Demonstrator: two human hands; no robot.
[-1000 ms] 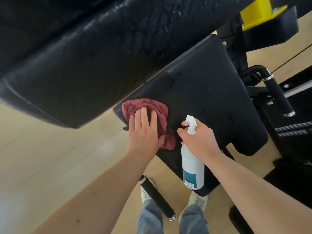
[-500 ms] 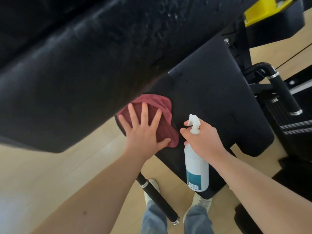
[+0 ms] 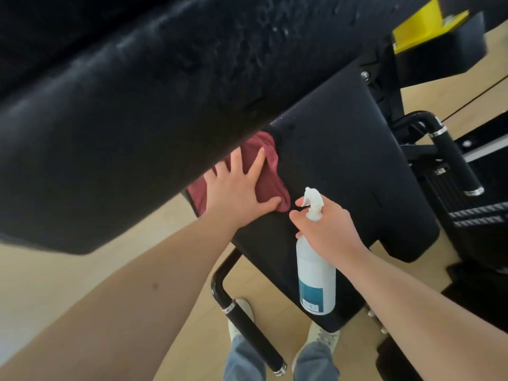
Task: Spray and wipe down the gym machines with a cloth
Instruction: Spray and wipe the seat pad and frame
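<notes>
Left grip (image 3: 236, 188) flat on the cloth (image 3: 270, 178), right grip (image 3: 327, 229) holding the spray bottle (image 3: 316, 273), whose nozzle might mist my wiping fingers.

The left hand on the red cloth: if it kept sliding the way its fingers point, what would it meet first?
Probably the big black pad overhanging the seat; the left hand has its fingertips right at the pad's edge, though depth is unclear.

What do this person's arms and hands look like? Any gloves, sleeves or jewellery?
Both forearms are bare all the way to the frame's edge: no sleeves show. The left hand and right hand wear no gloves, and no rings, watch or bracelet are visible. A small dark mark sits on the left forearm. Below, blue jeans and pale sneakers show.
</notes>
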